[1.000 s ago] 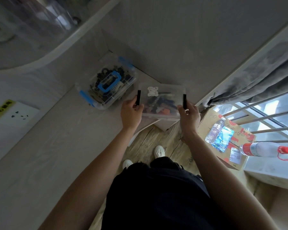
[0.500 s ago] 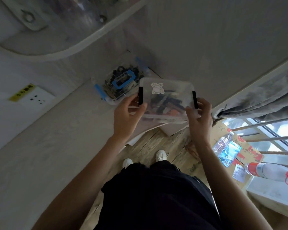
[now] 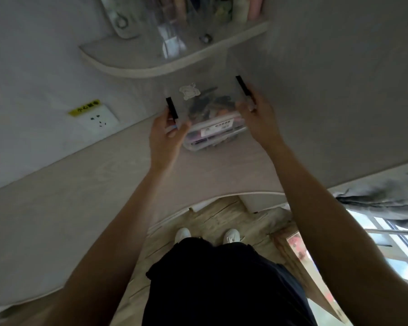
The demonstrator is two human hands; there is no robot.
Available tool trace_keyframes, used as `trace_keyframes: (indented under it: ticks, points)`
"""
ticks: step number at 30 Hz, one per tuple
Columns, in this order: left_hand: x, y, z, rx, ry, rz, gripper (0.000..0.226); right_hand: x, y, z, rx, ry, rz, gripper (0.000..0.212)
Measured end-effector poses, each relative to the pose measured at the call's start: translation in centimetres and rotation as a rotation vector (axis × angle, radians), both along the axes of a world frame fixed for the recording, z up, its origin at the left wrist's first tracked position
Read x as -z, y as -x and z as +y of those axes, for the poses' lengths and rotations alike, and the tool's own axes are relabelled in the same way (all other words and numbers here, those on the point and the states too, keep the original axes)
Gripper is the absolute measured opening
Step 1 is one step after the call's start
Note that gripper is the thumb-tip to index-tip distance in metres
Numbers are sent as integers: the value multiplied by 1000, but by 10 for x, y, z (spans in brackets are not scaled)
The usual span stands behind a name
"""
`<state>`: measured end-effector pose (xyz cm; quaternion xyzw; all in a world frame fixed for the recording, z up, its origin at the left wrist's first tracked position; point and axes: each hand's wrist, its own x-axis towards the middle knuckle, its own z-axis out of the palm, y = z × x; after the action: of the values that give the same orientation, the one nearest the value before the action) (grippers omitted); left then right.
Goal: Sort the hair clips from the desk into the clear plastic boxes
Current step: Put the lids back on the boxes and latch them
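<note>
**Clear box held over a pale tabletop**

Your pale wood-grain tabletop (image 3: 85, 208) meets a white wall carrying one socket (image 3: 101, 119) at 10 o'clock. Your left hand (image 3: 166, 135) and right hand (image 3: 257, 114) each grip a black latch of one clear plastic box of dark hair clips (image 3: 205, 102), raised at 12 o'clock.

1. Clear plastic boxes: two. The upper box (image 3: 206, 100) has a white sticker; the lower box (image 3: 212, 135) sits under it on the desk.
2. Black latches on the upper box: two, one per end.
3. Hands: two, left hand (image 3: 166, 137) and right hand (image 3: 257, 114).
4. Hair clips: a dark jumble, can't count them.
5. Wall sockets: one (image 3: 100, 118).
6. White shoes: two.
</note>
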<state>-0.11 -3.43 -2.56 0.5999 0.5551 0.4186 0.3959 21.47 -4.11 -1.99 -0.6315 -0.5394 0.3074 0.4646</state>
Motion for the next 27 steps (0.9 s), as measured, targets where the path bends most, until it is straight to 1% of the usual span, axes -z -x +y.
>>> trace_keyframes:
  ticks: [4,7,9,10,11,12,13,14,15,16,18,21,25,27]
  points:
    - [7,0,10,2,-20,79,46,6,-1,8,-39,-8,-19,45]
    - [8,-3,7,-44,14,45,46,14,-4,9,109,42,26,34]
    - [20,-1,2,-93,38,-31,43,20,-2,3,252,46,67,31]
    - [30,1,-2,-127,42,-39,42,25,-1,-1,319,47,20,31]
    - [39,3,-4,-168,78,-31,41,30,-1,-6,363,52,-79,28]
    - [47,3,-7,-192,117,24,42,36,0,-13,368,46,-208,24]
    - [55,1,-9,-182,171,49,42,41,2,-21,329,18,-343,22]
    - [62,0,-11,-161,222,90,44,46,5,-28,257,-26,-472,23]
    - [67,-2,-12,-145,276,87,45,53,8,-36,175,-64,-578,26]
    - [69,-8,-11,-141,306,112,44,59,9,-40,99,-91,-672,29]
    - [69,-15,-10,-162,298,157,40,71,14,-47,9,-80,-809,35]
    - [63,-26,-3,-234,319,98,44,78,7,-38,-56,5,-887,49]
    - [52,-42,24,-222,332,159,45,68,-8,-6,-152,142,-940,56]
    - [50,-47,40,-204,343,198,47,64,-13,10,-165,188,-964,57]
